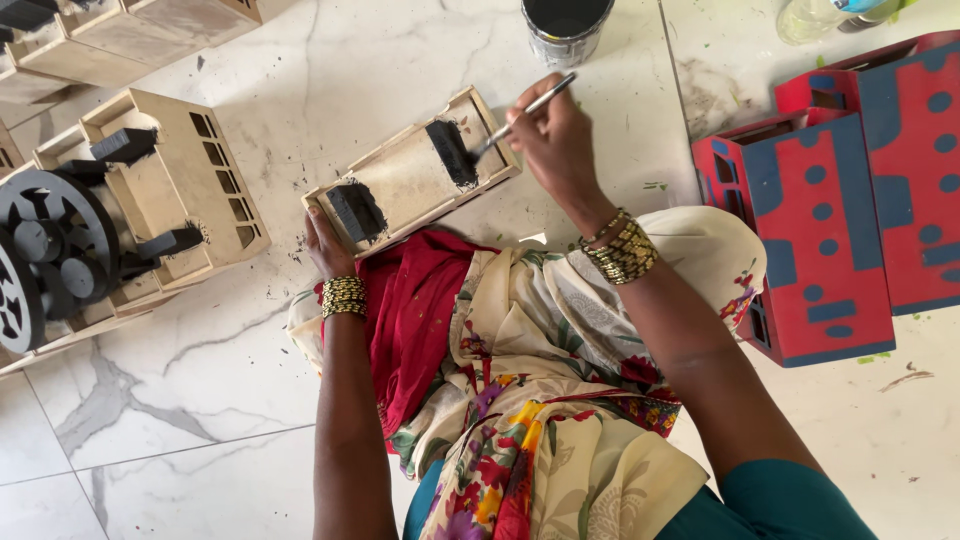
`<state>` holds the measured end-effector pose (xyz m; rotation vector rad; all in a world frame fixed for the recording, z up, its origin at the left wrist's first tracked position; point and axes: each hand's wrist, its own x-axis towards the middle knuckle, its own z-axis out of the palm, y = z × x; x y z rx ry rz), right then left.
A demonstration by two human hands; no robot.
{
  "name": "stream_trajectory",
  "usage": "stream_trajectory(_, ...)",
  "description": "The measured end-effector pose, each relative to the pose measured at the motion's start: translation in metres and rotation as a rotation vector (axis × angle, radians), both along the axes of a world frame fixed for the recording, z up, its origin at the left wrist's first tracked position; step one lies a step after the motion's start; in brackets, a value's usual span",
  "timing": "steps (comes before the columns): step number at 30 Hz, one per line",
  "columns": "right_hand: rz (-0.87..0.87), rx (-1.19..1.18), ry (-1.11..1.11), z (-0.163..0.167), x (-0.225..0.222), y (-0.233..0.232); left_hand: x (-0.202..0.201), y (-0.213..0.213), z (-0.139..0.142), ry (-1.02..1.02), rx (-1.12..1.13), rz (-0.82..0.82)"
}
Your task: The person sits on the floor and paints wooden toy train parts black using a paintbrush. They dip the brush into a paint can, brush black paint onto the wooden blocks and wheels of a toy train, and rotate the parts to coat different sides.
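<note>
Your right hand [553,135] is closed around a thin paintbrush [522,112], metal ferrule toward the wrist, and its bristle tip touches a black-painted block [452,152] standing inside a shallow unpainted wooden tray [412,178]. The tray lies tilted on the white marble floor [200,400], just at 12 o'clock from your knees, its long side running from 8 o'clock up to 2 o'clock. Your left hand [325,245] grips the tray's lower-left end from underneath, fingers mostly hidden, beside a second black block [356,211] at that end. Both wrists carry gold beaded bangles [622,250]. A floral and red cloth [520,380] covers your lap below the tray. At 12 o'clock, just beyond the brush handle, stands an open tin of black paint [563,28]. At 9 o'clock from the tray, well apart from it, sits an unpainted wooden cart model [175,185] with slotted sides, black pegs and a black spoked wheel [58,245]. At 3 o'clock lie two red boxes with blue patches and dots [820,230], one overlapping the other. At 1 o'clock, at the frame's top edge, a clear plastic bottle [815,15] lies partly out of view.
</note>
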<state>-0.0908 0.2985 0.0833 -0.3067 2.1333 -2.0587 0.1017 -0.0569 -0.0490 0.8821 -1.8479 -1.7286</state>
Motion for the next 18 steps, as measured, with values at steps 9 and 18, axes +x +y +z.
stream_trajectory(9, 0.013, -0.043, 0.000, -0.001, 0.002, 0.004, 0.000, -0.002, -0.002, -0.008, -0.014, -0.001)
stream_trajectory(18, -0.031, -0.045, 0.041, -0.011, -0.004, -0.007, 0.000, -0.001, 0.001, 0.010, 0.012, -0.002)
